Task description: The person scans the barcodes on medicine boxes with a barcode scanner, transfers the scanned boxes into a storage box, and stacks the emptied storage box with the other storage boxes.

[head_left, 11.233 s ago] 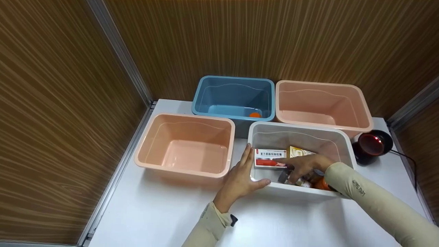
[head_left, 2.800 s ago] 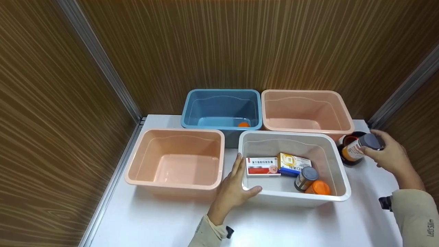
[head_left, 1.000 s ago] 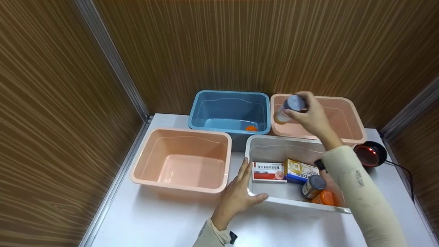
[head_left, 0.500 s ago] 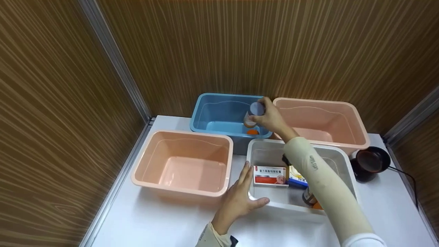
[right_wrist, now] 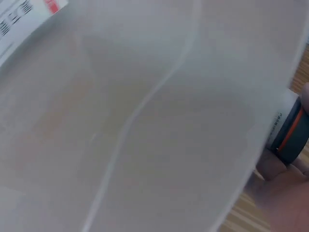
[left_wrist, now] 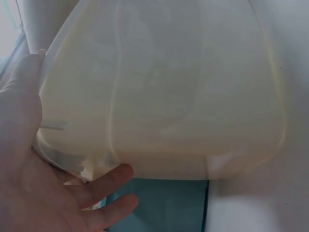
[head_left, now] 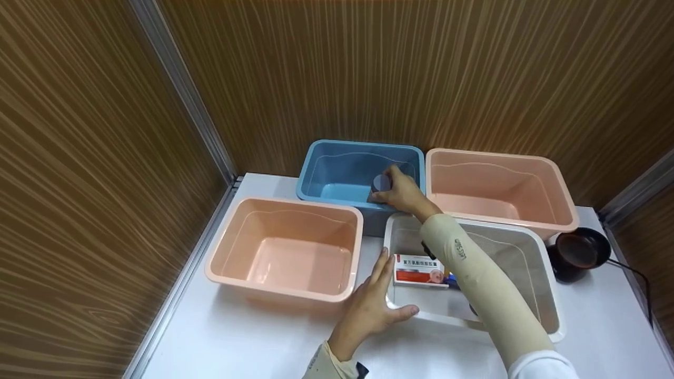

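My right hand (head_left: 405, 193) grips a pill bottle (head_left: 381, 183) by its grey cap, down inside the blue bin (head_left: 337, 163). The right wrist view shows the bottle (right_wrist: 292, 128) at the edge, with an orange ring on its dark cap. My left hand (head_left: 369, 308) rests against the near left corner of the white bin (head_left: 533, 263), fingers straight and thumb by the front rim. Inside that bin lies a red-and-white medicine box (head_left: 419, 270); a blue-and-yellow box beside it is mostly behind my right sleeve. In the left wrist view, the fingers (left_wrist: 108, 186) touch the bin's outer wall.
A pink bin (head_left: 303, 263) stands left of the white one, and another pink bin (head_left: 474, 205) is behind it, right of the blue bin. A black scanner-like device (head_left: 578, 250) with a cable sits at the right. Wood-grain panels (head_left: 337, 68) wall the table.
My right hand first reached into the white bin, then held the bottle at the black device. It has since carried the bottle left and lowered it into the blue bin. My left hand stayed put.
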Motion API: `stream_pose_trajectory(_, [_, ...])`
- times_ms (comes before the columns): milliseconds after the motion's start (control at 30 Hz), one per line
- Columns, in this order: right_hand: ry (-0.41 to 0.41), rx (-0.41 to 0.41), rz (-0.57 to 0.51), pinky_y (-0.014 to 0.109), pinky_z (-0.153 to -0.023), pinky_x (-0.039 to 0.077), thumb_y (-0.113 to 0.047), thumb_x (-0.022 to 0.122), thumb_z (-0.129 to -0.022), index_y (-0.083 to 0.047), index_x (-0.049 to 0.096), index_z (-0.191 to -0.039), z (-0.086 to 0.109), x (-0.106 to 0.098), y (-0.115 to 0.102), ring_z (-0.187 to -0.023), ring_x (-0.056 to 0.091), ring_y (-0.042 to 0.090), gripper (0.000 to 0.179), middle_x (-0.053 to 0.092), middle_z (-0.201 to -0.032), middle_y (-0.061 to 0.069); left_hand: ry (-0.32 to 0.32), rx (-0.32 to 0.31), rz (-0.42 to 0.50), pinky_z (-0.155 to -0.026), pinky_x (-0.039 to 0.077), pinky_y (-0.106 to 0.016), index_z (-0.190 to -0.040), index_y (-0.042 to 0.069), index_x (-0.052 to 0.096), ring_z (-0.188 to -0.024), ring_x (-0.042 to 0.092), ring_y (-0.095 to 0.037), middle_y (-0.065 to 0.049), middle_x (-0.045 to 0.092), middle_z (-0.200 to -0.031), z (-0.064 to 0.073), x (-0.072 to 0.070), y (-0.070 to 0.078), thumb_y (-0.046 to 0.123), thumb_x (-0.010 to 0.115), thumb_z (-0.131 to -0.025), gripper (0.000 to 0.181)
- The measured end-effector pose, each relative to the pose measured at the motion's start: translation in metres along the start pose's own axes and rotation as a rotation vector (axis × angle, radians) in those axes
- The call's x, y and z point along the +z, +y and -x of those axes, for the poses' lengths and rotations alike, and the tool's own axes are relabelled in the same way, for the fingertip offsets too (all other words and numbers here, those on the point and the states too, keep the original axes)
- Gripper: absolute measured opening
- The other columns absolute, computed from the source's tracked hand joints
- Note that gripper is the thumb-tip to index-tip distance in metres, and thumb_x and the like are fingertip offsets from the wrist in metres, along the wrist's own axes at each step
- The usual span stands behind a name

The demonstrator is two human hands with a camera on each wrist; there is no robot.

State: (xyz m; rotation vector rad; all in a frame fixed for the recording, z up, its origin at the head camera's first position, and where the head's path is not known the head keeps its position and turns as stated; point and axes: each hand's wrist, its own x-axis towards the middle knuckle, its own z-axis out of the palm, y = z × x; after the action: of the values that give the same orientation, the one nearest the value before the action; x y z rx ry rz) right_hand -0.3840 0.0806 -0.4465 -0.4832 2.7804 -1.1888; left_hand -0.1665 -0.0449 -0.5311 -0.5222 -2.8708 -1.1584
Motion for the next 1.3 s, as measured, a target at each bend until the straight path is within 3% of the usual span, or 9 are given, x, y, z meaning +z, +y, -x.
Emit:
stream_pose_trajectory(200, [-0.022, -0.035, 0.085, 0.044, -0.076, 0.049, -0.028, 0.076, -0.081, -0.008, 0.045, -0.125, 0.005, 0.000, 0.013, -0.092, 0.057, 0.029, 0.057, 0.057, -0.105, 0.015, -0.003, 0.006, 0.009, -0.096, 0.040, -0.043, -0.154, 0.025, 0.007, -0.127, 0.041, -0.029, 0.016, -0.012, -0.156, 0.001, 0.000, 0.002, 0.084, 0.052, -0.065, 0.115])
stream_pose_trajectory(467, [-0.068, -0.048, 0.101, 0.042, -0.072, 0.048, -0.029, 0.070, -0.085, -0.008, 0.044, -0.132, 0.008, -0.002, 0.022, -0.089, 0.056, 0.028, 0.058, 0.057, -0.103, 0.013, 0.002, 0.031, 0.037, -0.097, 0.039, -0.046, -0.152, 0.031, 0.002, -0.131, 0.036, -0.026, 0.016, -0.011, -0.156, 0.002, 0.001, 0.002, 0.082, 0.053, -0.067, 0.111])
stream_pose_trajectory(733, [-0.120, -0.026, 0.097, 0.044, -0.077, 0.049, -0.028, 0.065, -0.088, -0.009, 0.043, -0.135, 0.011, -0.004, 0.023, -0.095, 0.055, 0.029, 0.056, 0.055, -0.113, 0.016, -0.006, 0.015, 0.030, -0.098, 0.037, -0.046, -0.151, 0.033, -0.002, -0.131, 0.036, -0.027, 0.016, -0.012, -0.156, 0.002, 0.001, 0.003, 0.083, 0.052, -0.066, 0.113])
stream_pose_trajectory(1033, [-0.136, -0.036, 0.145, 0.043, -0.078, 0.050, -0.017, 0.057, -0.090, -0.002, 0.055, -0.126, 0.013, -0.008, 0.021, -0.095, 0.057, 0.029, 0.039, 0.061, -0.110, 0.017, -0.007, 0.018, 0.004, -0.097, 0.038, -0.046, -0.153, 0.027, 0.003, -0.129, 0.039, -0.030, 0.015, -0.013, -0.156, 0.002, 0.003, 0.003, 0.084, 0.051, -0.065, 0.115])
stream_pose_trajectory(1300, [-0.054, -0.080, 0.122, 0.041, -0.076, 0.046, -0.005, 0.048, -0.090, -0.001, 0.062, -0.116, 0.019, -0.024, 0.019, -0.087, 0.055, 0.027, 0.029, 0.062, -0.104, 0.015, 0.009, 0.031, 0.007, -0.096, 0.040, -0.044, -0.153, 0.027, 0.003, -0.129, 0.039, -0.028, 0.014, -0.011, -0.156, 0.001, 0.002, 0.002, 0.084, 0.051, -0.067, 0.114])
